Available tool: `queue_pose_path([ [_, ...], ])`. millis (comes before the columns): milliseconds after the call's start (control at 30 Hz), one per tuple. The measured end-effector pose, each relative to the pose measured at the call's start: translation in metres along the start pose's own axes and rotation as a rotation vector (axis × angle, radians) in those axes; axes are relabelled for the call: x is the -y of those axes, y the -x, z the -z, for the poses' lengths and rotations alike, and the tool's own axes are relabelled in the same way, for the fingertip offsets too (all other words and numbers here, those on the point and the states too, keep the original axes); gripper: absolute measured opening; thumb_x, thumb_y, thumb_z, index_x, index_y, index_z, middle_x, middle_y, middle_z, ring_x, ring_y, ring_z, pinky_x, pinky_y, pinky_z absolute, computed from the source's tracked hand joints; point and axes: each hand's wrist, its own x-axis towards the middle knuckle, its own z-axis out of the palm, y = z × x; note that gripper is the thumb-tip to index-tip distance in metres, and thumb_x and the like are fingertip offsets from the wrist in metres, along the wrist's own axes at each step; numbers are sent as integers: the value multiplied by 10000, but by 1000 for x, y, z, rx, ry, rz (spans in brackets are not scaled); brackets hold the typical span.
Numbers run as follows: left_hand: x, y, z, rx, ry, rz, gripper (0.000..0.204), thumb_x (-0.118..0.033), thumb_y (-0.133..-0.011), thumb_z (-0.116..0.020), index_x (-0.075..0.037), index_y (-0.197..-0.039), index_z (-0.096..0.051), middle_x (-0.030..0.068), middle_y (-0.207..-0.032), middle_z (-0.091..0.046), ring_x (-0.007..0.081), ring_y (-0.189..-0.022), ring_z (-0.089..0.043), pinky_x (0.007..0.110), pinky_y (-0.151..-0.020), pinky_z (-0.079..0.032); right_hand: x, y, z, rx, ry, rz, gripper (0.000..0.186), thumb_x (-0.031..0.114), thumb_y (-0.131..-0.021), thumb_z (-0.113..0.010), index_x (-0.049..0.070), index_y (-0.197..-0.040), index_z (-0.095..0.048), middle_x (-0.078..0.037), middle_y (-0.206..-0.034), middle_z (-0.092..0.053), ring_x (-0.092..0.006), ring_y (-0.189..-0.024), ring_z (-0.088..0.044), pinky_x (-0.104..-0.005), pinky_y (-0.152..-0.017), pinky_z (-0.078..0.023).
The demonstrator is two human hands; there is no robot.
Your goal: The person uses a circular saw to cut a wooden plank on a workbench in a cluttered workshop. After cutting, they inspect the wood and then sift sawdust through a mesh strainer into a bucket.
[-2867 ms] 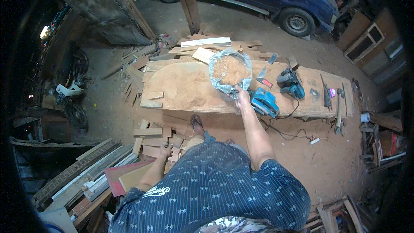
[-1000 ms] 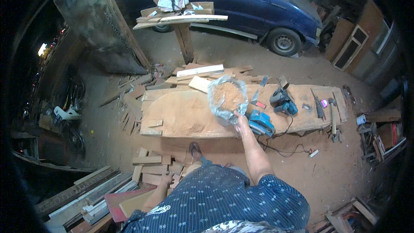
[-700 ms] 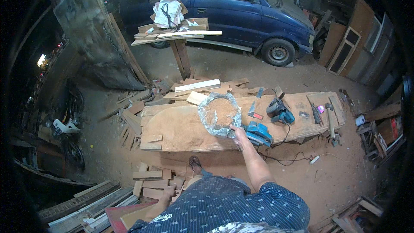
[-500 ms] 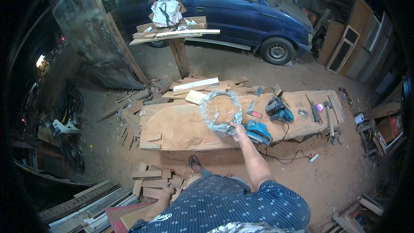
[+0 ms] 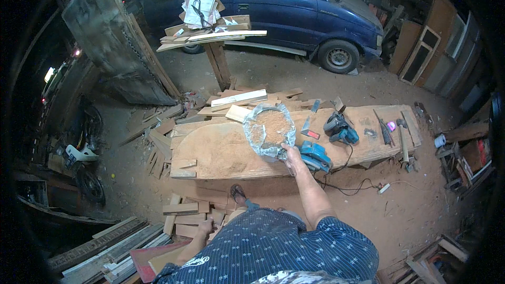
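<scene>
My right hand [image 5: 289,153] grips the near edge of a clear plastic bag [image 5: 250,135], its fingers closed on the gathered plastic. The bag's mouth faces up, and sawdust [image 5: 274,125] fills it. It is over the wooden slab bench [image 5: 336,158]; I cannot tell whether it rests there. Right beside my right hand is a blue power planer [image 5: 314,156]. Sawdust covers the slab's left part. Low at my left side, my left hand [image 5: 206,226] hangs near stacked wood offcuts [image 5: 181,209]; its fingers are too small to read.
Right of the bag lie a square [image 5: 309,129], a circular saw [image 5: 342,128], a handsaw [image 5: 385,129] and a hammer [image 5: 403,139]. A cord [image 5: 352,189] runs across the floor. Scrap boards [image 5: 239,97] pile behind the slab. A blue van [image 5: 279,16] stands beyond.
The bag and my right hand have shifted slightly up in the picture, and the bag's mouth looks rounder. My left hand has moved slightly up too. The view has tilted a little.
</scene>
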Motion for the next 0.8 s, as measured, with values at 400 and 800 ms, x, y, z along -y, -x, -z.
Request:
queue_pose_path([
  [400,-62,-28,-38,37,300,-181,286,-280,-968,-620,-47,-1127,-667,18,-847,-660,119,-685,-601,258,-630,-502,2,-3,15,-17,-24,-39,320,126,-958,-564,-66,-1208,-506,-193,-1024,-660,-313,-824,-694,-475,-650,-609],
  [800,-256,28,-78,433,353,-480,501,-354,-973,-628,-12,-1332,-550,53,-1090,-653,137,-873,-612,263,-731,-510,-7,-12,-19,-89,-42,3,281,104,-961,-547,-61,-1189,-540,-181,-1091,-640,-311,-891,-684,-472,-662,-606],
])
